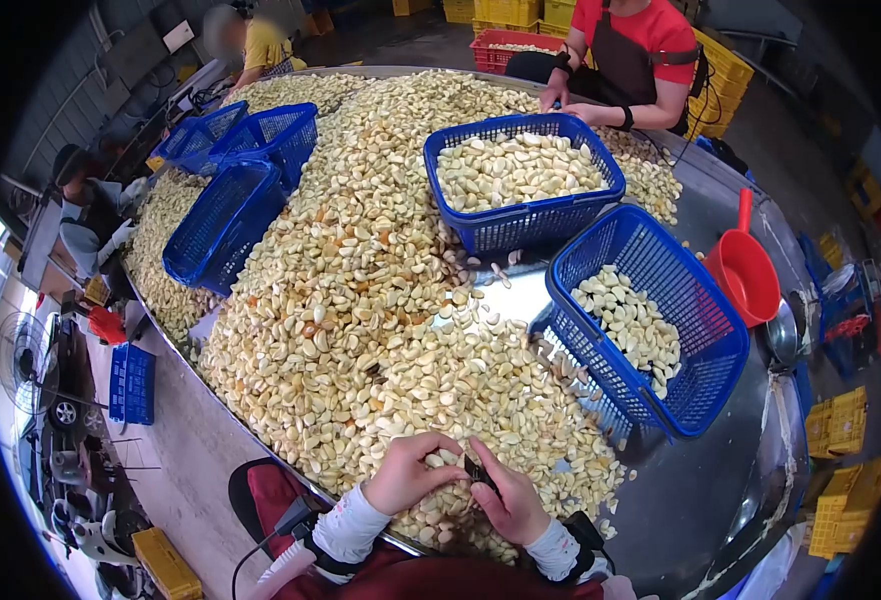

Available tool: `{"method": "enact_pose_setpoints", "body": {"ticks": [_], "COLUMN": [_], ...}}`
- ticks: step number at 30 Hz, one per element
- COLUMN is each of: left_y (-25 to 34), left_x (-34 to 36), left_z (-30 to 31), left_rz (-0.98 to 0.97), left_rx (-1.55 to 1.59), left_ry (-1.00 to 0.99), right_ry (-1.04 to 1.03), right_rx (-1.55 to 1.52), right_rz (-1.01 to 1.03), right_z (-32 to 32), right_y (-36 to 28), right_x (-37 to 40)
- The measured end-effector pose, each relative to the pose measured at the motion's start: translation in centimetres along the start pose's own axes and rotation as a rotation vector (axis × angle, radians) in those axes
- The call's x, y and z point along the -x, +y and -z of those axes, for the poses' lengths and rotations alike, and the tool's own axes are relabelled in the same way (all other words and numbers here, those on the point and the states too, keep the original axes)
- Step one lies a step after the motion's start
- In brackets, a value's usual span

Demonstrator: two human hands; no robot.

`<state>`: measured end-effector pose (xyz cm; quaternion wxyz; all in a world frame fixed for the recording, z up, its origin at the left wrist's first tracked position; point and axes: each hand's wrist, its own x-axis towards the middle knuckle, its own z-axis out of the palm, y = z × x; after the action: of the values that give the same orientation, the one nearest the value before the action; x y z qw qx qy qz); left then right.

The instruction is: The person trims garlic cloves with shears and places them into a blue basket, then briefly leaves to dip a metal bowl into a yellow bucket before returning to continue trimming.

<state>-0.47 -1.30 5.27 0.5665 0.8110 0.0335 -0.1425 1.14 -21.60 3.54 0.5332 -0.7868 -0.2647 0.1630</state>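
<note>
My left hand (410, 476) is closed around a few pale, nut-like pieces at the near edge of the metal table. Just right of it, touching or nearly so, my right hand (507, 500) grips a small dark tool (476, 470), whose tip is too small to make out. Both hands are over a large heap of pale pieces (360, 300) that spreads across the table. To the right of the heap, a blue basket (700, 330) is partly filled with whiter pieces, and behind it a fuller blue basket (520, 215) stands.
A red scoop (742, 265) and a metal bowl (782, 332) lie at the right. Blue baskets (222, 225) sit on the heap's left. Across the table is a person in red (650, 50); two others work at the left and far left. Yellow crates (725, 80) stand behind.
</note>
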Motion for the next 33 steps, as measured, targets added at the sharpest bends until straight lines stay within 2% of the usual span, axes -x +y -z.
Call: {"method": "enact_pose_setpoints", "body": {"ticks": [3, 5, 6, 8, 9, 12, 14, 15, 17, 24, 26, 27, 29, 30, 32, 33], "left_y": [0.0, 0.5, 0.7, 0.9, 1.2, 1.4, 0.5, 0.6, 1.0, 0.8, 0.9, 0.8, 0.4, -0.1, -1.1, -1.3], "left_x": [0.2, 0.0, -0.1, -0.2, -0.2, 0.0, -0.2, -0.1, 0.0, 0.5, 0.6, 0.6, 0.5, 0.5, 0.4, 0.4], "left_z": [0.1, 0.3, 0.4, 0.6, 0.6, 0.3, 0.2, 0.1, 0.0, -1.1, -1.2, -1.2, -1.7, -2.2, -3.2, -3.4], "left_rz": [-0.044, -0.217, -0.215, -0.396, -0.395, -0.288, -0.354, -0.354, -0.502, -0.565, -0.611, -0.612, -0.488, -0.487, -0.074, -0.043], "left_rx": [0.053, -0.019, -0.018, -0.143, -0.143, -0.04, -0.013, -0.013, -0.073, -0.046, -0.085, -0.086, 0.007, 0.005, 0.87, 0.916], "left_ry": [0.032, 0.1, 0.1, 0.137, 0.139, 0.135, 0.199, 0.199, 0.202, 0.26, 0.269, 0.27, 0.286, 0.286, 0.212, 0.176], "right_ry": [-0.116, -0.106, -0.107, -0.063, -0.064, -0.08, -0.281, -0.281, -0.261, -0.161, -0.081, -0.081, -0.108, -0.109, -0.155, -0.13], "right_rx": [-0.151, -0.227, -0.228, -0.148, -0.148, -0.311, -0.772, -0.772, -0.885, -0.744, -0.467, -0.466, -0.819, -0.821, -1.603, -1.531], "right_rz": [-0.094, -0.077, -0.078, 0.019, 0.019, -0.04, -0.381, -0.381, -0.342, -0.288, -0.181, -0.179, -0.323, -0.323, -0.393, -0.424], "right_z": [0.4, 0.4, 0.4, 0.4, 0.3, -0.1, 0.4, 0.3, 0.0, -0.2, -0.5, -0.7, -0.8, -0.6, -0.1, 0.0], "right_y": [-0.3, -0.4, -0.4, -0.1, 0.5, 1.6, 1.1, 0.9, 0.4, -0.8, -0.2, 0.3, 1.3, 1.2, 0.8, 0.6], "right_x": [0.3, 0.5, 0.4, 0.3, 0.4, 1.1, 1.3, 1.4, 1.6, 1.3, 1.2, 1.3, 1.6, 1.5, 1.3, 1.3]}}
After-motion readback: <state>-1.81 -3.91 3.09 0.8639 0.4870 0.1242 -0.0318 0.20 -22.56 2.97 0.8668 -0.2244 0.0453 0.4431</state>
